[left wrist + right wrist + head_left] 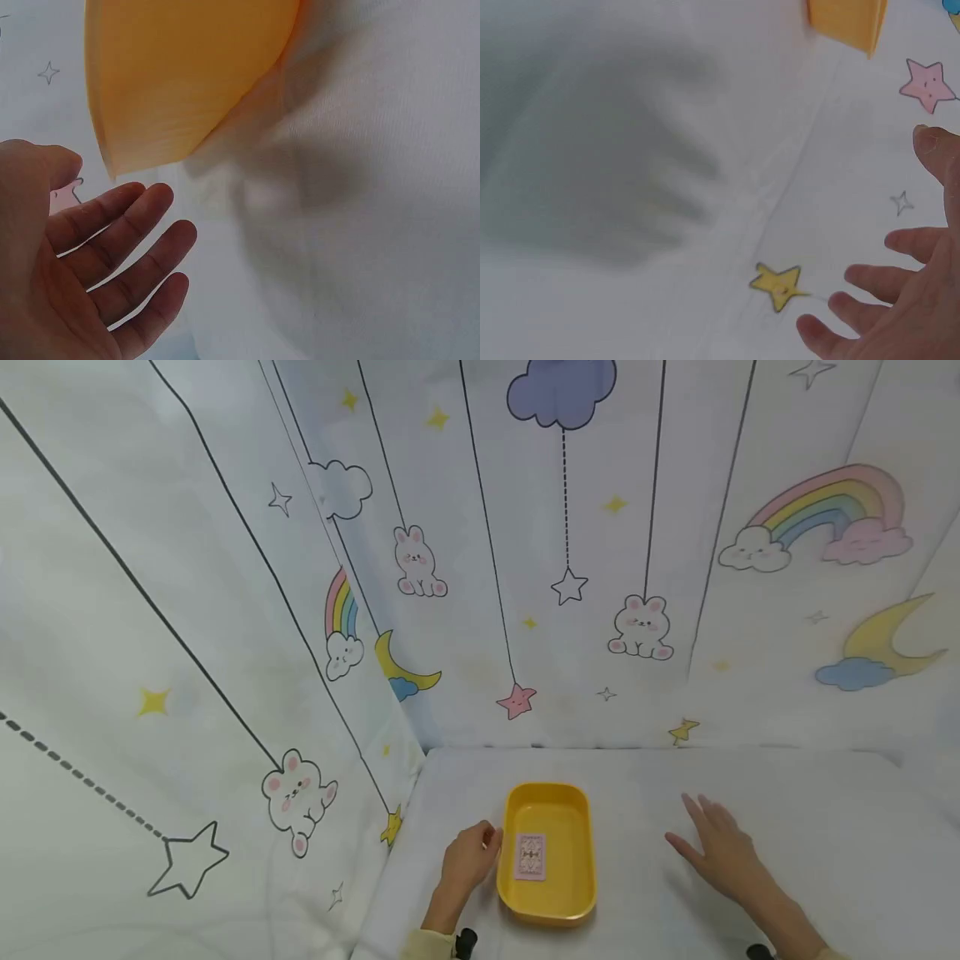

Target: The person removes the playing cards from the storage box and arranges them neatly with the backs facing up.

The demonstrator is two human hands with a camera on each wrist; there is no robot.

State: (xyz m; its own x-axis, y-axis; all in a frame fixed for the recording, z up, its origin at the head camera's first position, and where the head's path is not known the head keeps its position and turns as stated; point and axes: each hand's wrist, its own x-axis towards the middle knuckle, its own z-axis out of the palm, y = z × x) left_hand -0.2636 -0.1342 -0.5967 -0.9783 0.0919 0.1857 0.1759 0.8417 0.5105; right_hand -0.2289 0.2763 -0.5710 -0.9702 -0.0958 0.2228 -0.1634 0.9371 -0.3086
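A yellow tray (pixel 567 860) with rounded corners sits on the white table. Inside it, toward its left side, lies a pink playing card (pixel 530 857) with its patterned back up. My left hand (pixel 468 857) is just left of the tray, fingers loosely bent and holding nothing. In the left wrist view its fingertips (pixel 161 196) come close under the tray's outer wall (pixel 187 82). My right hand (pixel 726 852) hovers over the table to the right, well apart from the tray, with fingers spread and nothing in them.
White cloth covers the table (pixel 637 785). Behind and to the left rise white curtain walls printed with rabbits (pixel 641 627), stars, clouds and rainbows (pixel 832 510). A shadow of the right hand falls on the cloth in the right wrist view.
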